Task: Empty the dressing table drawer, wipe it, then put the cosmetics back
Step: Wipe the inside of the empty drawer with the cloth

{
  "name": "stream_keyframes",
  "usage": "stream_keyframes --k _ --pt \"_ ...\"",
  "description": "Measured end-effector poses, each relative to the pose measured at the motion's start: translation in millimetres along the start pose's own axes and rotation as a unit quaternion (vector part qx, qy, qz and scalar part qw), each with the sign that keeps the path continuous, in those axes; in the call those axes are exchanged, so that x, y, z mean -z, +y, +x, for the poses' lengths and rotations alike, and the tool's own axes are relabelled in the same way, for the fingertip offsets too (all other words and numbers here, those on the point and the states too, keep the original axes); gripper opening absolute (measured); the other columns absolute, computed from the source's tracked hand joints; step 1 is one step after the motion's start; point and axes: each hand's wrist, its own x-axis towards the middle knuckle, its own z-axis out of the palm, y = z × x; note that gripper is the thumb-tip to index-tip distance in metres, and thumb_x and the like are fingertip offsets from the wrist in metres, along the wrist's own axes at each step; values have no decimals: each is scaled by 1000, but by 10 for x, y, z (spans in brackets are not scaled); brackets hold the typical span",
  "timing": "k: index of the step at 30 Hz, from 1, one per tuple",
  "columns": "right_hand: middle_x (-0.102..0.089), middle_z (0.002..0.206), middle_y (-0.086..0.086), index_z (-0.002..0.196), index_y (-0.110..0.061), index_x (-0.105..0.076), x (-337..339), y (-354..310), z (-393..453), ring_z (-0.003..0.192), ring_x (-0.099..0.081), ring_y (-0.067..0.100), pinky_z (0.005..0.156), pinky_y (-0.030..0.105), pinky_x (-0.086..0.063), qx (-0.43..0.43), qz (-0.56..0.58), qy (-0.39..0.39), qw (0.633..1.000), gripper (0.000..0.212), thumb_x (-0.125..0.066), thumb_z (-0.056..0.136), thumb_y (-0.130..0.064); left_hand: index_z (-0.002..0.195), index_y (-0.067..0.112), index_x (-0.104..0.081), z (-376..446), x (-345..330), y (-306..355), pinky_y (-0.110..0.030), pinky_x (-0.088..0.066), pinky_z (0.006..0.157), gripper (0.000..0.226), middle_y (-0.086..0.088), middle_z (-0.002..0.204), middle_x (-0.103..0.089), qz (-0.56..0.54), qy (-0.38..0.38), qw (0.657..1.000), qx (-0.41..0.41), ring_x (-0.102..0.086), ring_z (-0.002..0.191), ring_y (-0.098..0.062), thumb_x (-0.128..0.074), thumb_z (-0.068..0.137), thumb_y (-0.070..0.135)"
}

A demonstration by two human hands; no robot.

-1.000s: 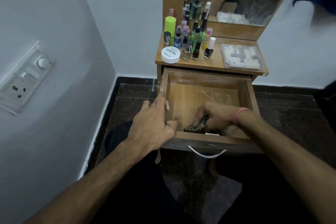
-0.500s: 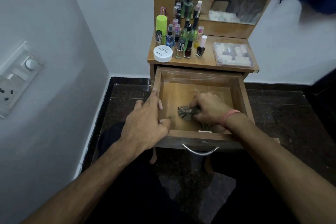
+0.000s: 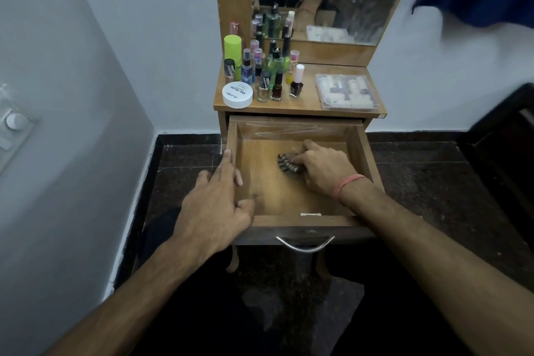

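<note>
Right hand is down inside the open wooden drawer, fingers curled over a crumpled dark striped cloth and pressing it onto the drawer floor, just right of the drawer's middle. A pink band sits on that wrist. Left hand rests on the drawer's left wall, fingers laid straight along the rim, thumb hooked inside near the front left corner, so that hand is relaxed and gripping nothing. The 2 hands are well apart, 1 at each side of the drawer.

Behind the drawer, on the wooden dressing table top, the cosmetics are standing out: a round white jar with a printed lid at the front left, a tall lime green can behind it, and a huddle of small nail polish and perfume bottles beside both. To the drawer's back right, on the same top, lies a clear flat plastic pouch of pale tubes. At the drawer's front hangs a curved silver metal handle.
</note>
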Motion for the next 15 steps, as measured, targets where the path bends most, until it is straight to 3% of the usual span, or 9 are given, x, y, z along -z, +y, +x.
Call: stream_keyframes --k 4,6,9,11,13,15 --pt "-72 114 11 116 -15 -73 80 121 25 103 -72 33 82 42 -53 -133 -100 22 986 21 -61 102 -25 146 34 -26 -3 0 14 -39 -45 80 64 12 169 -39 6 3 1000 0 -36 117 -8 -54 89 43" --pt "-72 111 11 115 -14 -76 82 21 60 100 -72 31 83 43 -57 -114 -111 14 987 22 -57 106 -21 145 32 -35 5 -4 6 -38 -45 80 59 13 172 -37 14 6 1000 1 -36 117 -8 -58 92 41" --pt "-58 133 15 136 -14 -65 31 -68 85 109 -68 34 92 48 -58 -43 -57 2 997 33 -56 108 -27 150 33 -27 10 -10 1 -40 -48 83 66 12 169 -40 9 3 1000 3 -40 120 -10 -60 93 41" --pt "-38 150 15 159 -21 -41 -28 -67 28 120 -61 36 100 53 -56 0 -1 -48 999 56 -52 108 -41 151 34 -22 8 -13 -4 -39 -47 81 69 12 169 -39 11 1 1000 1 -40 120 -11 -59 94 42" --pt "-26 156 14 167 -28 -25 -91 -4 -25 122 -56 36 99 52 -55 -1 -42 -72 997 61 -44 111 -43 148 35 -22 10 -16 -8 -38 -43 79 65 11 169 -39 11 2 1000 -1 -39 117 -10 -59 94 42" --pt "-34 151 14 162 -22 -35 -91 73 -18 114 -61 33 90 46 -56 -52 -107 -44 992 49 -37 113 -33 144 37 -22 10 -8 -7 -37 -41 78 63 10 169 -40 9 0 1000 -2 -40 115 -10 -60 94 41"
